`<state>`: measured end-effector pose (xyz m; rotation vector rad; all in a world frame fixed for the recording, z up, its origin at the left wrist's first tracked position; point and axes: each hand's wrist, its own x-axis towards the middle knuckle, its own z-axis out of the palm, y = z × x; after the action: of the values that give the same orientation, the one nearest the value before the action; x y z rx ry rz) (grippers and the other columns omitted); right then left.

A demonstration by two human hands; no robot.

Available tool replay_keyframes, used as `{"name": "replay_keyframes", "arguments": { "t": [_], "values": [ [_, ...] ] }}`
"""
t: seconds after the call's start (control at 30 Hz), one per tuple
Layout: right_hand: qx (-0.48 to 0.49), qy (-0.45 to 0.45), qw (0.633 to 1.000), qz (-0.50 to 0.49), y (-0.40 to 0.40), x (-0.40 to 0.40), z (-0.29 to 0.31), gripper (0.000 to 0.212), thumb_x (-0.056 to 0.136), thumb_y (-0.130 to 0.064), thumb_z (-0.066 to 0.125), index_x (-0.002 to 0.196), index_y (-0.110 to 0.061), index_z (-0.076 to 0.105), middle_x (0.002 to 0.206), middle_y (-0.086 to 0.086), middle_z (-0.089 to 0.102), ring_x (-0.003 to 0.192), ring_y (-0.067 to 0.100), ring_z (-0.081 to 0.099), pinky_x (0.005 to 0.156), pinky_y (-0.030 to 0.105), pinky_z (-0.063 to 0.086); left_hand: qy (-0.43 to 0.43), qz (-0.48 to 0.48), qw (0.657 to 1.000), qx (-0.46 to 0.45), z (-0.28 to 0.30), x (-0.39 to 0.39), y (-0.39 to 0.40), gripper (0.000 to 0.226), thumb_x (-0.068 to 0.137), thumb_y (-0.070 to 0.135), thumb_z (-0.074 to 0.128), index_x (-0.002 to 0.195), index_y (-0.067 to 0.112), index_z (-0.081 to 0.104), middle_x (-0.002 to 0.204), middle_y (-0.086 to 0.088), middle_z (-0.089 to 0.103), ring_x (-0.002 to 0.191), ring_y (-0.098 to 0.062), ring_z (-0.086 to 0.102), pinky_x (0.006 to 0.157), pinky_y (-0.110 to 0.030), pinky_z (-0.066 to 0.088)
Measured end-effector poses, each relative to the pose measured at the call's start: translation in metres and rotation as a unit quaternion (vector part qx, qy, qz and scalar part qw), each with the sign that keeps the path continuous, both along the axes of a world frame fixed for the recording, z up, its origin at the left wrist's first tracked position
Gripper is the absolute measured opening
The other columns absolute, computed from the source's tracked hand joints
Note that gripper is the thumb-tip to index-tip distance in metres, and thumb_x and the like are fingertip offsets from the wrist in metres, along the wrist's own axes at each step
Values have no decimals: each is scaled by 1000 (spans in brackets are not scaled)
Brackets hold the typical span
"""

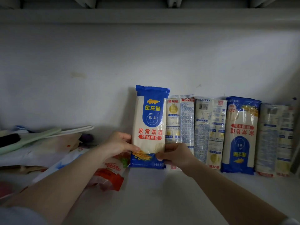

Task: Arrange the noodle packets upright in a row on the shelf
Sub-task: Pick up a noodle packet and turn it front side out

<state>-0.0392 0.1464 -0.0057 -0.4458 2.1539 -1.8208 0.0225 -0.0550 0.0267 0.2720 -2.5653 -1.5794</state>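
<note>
1. Nearest me are both forearms, reaching up from the bottom edge toward the shelf point(162, 200); I go left to right from there.
2. Far left, a loose heap of bags and flat items point(40, 143) lies on the shelf, with a red packet point(108, 177) lying flat under my left forearm. I would keep my elbow off these.
3. My left hand point(117, 144) grips the left edge of the blue noodle packet point(150, 125), fingers behind, thumb on the front.
4. That packet stands upright against the back wall, label right way up, at the left end of the row.
5. My right hand point(174, 154) pinches its lower right corner, where it touches the neighbour packet point(180, 120).
6. To finish well, I think I should seat the base flat, press it snug to the neighbour, then loosen one hand first to test that it stands.
7. Right of it, three more packets point(240, 135) stand side by side; one is upside down.
</note>
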Motion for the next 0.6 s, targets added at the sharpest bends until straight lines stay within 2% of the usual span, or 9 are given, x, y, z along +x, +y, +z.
{"name": "replay_keyframes", "arguments": {
  "t": [0.2, 0.37, 0.43, 0.53, 0.6],
  "values": [
    [51, 26, 998, -25, -4, -2, -1, 22, 66, 4, 79, 86, -6, 77, 93, 12, 75, 93, 29, 71, 83, 46, 58, -20, 2, 999, -33, -7, -5, -5, 32, 72, 9, 79, 103, 15, 71, 97, 1, 74, 84, -7, 69, 66, -16, 51],
    [94, 46, 994, -24, -7, 1, 3, 24, 60, 7, 76, 81, -5, 76, 89, 9, 75, 88, 28, 72, 80, 47, 59, -34, -5, 997, -71, -9, -9, -7, 30, 73, 18, 80, 101, 21, 72, 100, 4, 74, 92, -13, 69, 88, -32, 53],
    [99, 57, 993, -37, -8, 3, 3, 23, 61, 7, 75, 82, -4, 75, 89, 8, 75, 87, 27, 72, 78, 43, 60, -33, -9, 997, -69, -10, -9, -6, 25, 74, 18, 79, 97, 24, 72, 98, 5, 74, 92, -13, 69, 92, -37, 52],
    [98, 70, 991, -54, -10, 6, 3, 27, 64, 9, 70, 86, -5, 74, 85, 7, 72, 77, 21, 67, 61, 27, 56, -21, -14, 998, -61, -12, -10, -3, 25, 76, 15, 77, 99, 21, 71, 99, 3, 74, 92, -13, 69, 93, -38, 52],
    [93, 76, 990, -74, -13, 6, 1, 28, 65, 10, 68, 89, -5, 74, 86, 8, 73, 76, 21, 67, 60, 29, 56, -14, -11, 998, -60, -13, -12, -2, 25, 76, 14, 76, 101, 20, 71, 100, 2, 74, 91, -13, 69, 92, -37, 53]
  ]
}}
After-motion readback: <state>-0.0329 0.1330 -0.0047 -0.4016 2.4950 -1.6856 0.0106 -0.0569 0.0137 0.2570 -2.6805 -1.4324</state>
